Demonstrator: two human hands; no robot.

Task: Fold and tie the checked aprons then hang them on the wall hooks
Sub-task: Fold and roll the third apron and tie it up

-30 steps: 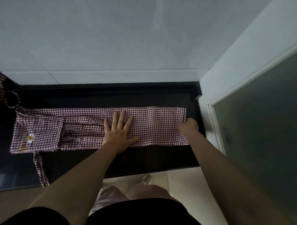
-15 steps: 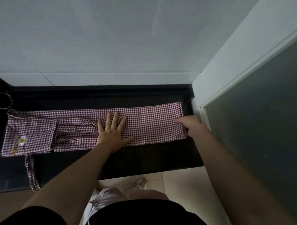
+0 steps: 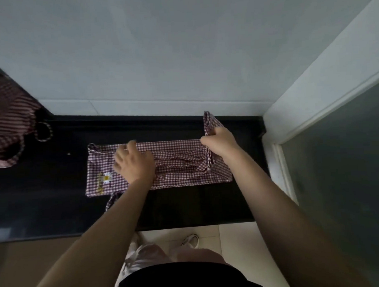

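A red-and-white checked apron (image 3: 176, 163), folded into a long band with a daisy patch near its left end, lies on the black counter (image 3: 56, 192). My left hand (image 3: 134, 164) rests on the band's left half, fingers slightly bent over the cloth. My right hand (image 3: 219, 142) grips the band's right end and holds it lifted above the counter, folded back over the rest. A tie strap (image 3: 112, 202) trails off the apron's front left corner.
A second checked apron (image 3: 7, 127) with a looped strap lies crumpled at the counter's far left. A white wall rises behind the counter. A frosted glass door (image 3: 342, 175) in a white frame stands on the right. My legs and shoes show over pale floor tiles below.
My right hand has lifted the apron's right end and carried it leftward over the band. My left hand has slid left toward the daisy end. The view has shifted left.
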